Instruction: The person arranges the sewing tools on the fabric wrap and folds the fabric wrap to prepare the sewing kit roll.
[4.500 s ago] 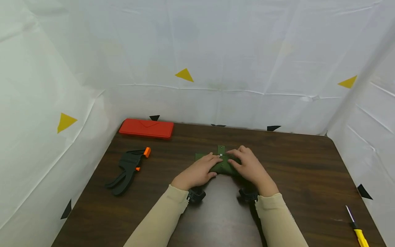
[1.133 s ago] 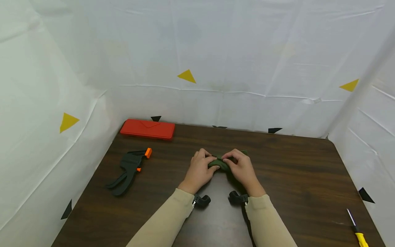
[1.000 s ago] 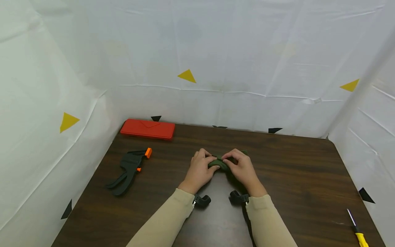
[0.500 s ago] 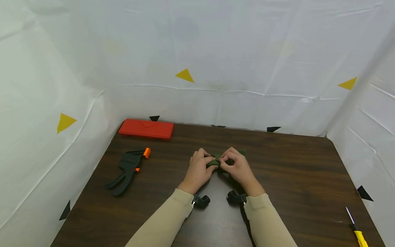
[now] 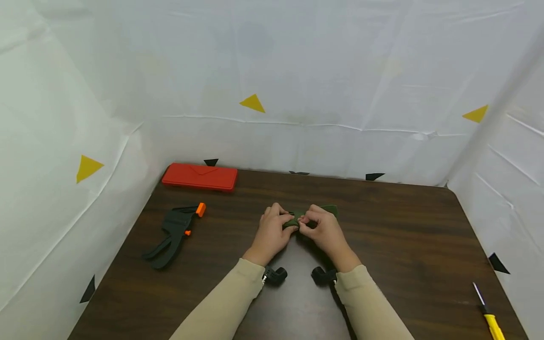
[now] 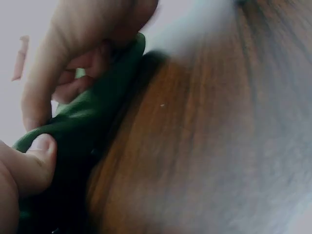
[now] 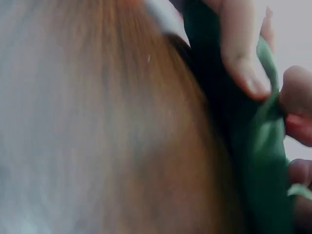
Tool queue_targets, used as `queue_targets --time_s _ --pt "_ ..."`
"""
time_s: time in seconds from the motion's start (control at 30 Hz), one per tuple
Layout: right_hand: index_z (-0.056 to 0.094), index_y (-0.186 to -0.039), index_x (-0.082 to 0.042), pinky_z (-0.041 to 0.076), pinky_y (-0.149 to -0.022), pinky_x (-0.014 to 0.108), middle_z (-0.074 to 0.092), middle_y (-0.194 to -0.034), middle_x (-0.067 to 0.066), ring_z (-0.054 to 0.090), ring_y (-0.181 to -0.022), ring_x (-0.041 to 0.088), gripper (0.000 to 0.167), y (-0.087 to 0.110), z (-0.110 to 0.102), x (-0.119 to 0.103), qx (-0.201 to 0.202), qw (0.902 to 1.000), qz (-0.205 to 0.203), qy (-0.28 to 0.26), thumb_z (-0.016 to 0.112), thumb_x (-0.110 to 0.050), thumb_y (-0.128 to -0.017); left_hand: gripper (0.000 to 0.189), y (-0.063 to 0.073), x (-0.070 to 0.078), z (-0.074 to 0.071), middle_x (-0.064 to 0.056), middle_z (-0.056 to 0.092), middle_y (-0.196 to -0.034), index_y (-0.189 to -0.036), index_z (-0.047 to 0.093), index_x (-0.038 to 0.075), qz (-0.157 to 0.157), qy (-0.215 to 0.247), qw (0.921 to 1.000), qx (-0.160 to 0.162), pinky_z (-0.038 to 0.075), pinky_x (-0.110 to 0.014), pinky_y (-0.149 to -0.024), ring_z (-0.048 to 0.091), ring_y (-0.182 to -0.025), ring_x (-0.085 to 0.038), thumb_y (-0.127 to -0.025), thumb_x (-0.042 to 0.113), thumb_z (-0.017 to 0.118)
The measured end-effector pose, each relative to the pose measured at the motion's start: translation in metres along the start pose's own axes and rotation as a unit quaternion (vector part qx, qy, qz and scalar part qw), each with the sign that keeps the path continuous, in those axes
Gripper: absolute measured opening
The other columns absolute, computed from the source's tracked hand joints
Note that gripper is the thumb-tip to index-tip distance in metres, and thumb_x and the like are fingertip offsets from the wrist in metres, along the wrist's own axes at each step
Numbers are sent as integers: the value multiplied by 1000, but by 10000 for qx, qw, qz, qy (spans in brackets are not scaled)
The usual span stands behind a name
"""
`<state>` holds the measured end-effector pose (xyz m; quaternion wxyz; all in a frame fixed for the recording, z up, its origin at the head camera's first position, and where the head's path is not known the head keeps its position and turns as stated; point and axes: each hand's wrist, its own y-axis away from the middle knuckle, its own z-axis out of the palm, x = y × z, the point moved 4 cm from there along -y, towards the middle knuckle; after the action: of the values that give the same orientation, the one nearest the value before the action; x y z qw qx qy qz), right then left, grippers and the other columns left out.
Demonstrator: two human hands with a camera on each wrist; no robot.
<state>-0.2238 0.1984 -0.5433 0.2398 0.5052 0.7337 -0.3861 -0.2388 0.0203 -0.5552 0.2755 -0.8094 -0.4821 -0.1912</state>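
A green fabric pouch (image 5: 329, 209) is bunched up between both hands near the middle of the table, most of it hidden by the fingers. My left hand (image 5: 268, 236) grips its left part, thumb in front and fingers behind. Close beside it, my right hand (image 5: 326, 234) pinches the pouch between thumb and fingertips. In the left wrist view, the folded green cloth (image 6: 92, 109) has a thumb (image 6: 41, 156) pressed on its edge. From the right wrist, the cloth (image 7: 265, 151) shows creased where fingers squeeze its upper edge.
A red case (image 5: 199, 177) lies at the back left of the dark wooden table (image 5: 395, 226). In front of it is a black clamp (image 5: 174, 236) with orange pads. A yellow-handled screwdriver (image 5: 488, 311) lies near the right edge. White sheeting (image 5: 297, 61) surrounds the back and sides.
The pouch lay flat with its strap upward under spread fingers; now it is folded up in both hands. Lately the right fingertips have shifted slightly left, nearer the left hand.
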Motion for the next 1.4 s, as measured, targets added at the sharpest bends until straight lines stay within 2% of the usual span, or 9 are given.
queue_targets --time_s 0.2,0.4,0.5,0.6,0.73,0.87,1.0,1.2,1.4 --pt "79 -100 -20 51 -65 23 68 -101 -5 55 -74 7 10 5 -4 13 229 9994 -230 -72 79 -10 -101 40 -1 -1 3 -5 60 -138 -139 76 17 120 -203 9994 -242 49 -47 -106 58 -125 -26 -103 33 78" --pt "79 -111 -19 58 -78 33 69 -112 -3 65 -92 13 14 6 -9 14 607 9941 -512 739 83 -12 -99 32 -7 -8 -3 -2 61 -133 -125 69 20 -47 -490 9987 162 37 -56 -122 56 -131 -28 -99 29 84" --pt "79 -109 -17 59 -87 42 70 -111 -1 68 -102 18 16 7 -13 16 660 9914 -452 1040 85 -11 -96 33 -8 -15 -10 -4 57 -127 -111 60 20 -410 -530 9968 441 35 -51 -108 50 -119 -28 -95 28 88" --pt "79 -106 -18 57 -87 44 70 -107 -2 64 -101 19 17 7 -16 21 531 9900 -345 1264 88 -13 -94 39 -8 -21 -19 -7 51 -118 -101 55 19 -846 -573 9921 722 28 -45 -90 43 -105 -28 -91 28 92" --pt "80 -107 -20 48 -90 44 70 -107 -2 58 -100 22 20 7 -22 26 367 9881 -229 1473 90 -15 -91 40 -8 -24 -25 -9 48 -108 -97 56 16 -1127 -510 9889 819 32 -41 -84 42 -95 -27 -88 25 94" --pt "81 -113 -19 40 -94 50 69 -110 2 58 -106 30 24 9 -30 33 365 9860 -78 1622 90 -13 -91 29 -9 -25 -21 -9 53 -109 -108 64 13 -1028 -77 9930 568 49 -39 -83 50 -94 -25 -94 18 88" --pt "80 -119 -15 45 -104 59 70 -117 9 60 -116 37 26 11 -37 43 511 9864 188 1551 86 -7 -95 33 -10 -26 -14 -9 60 -124 -134 71 15 -799 132 9962 322 58 -42 -94 61 -110 -26 -102 22 80" --pt "76 -132 -8 43 -121 66 68 -144 16 54 -144 41 31 9 -40 50 402 9936 460 945 78 -8 -101 48 -13 -28 -10 -11 60 -148 -153 65 15 -605 101 9980 136 57 -47 -111 61 -138 -29 -107 27 73" --pt "74 -138 -10 34 -128 69 62 -157 14 42 -159 39 34 9 -39 53 202 9952 760 583 74 -12 -105 53 -11 -27 -11 -12 56 -156 -158 60 16 -734 190 9971 -55 54 -49 -116 56 -146 -31 -108 27 72"
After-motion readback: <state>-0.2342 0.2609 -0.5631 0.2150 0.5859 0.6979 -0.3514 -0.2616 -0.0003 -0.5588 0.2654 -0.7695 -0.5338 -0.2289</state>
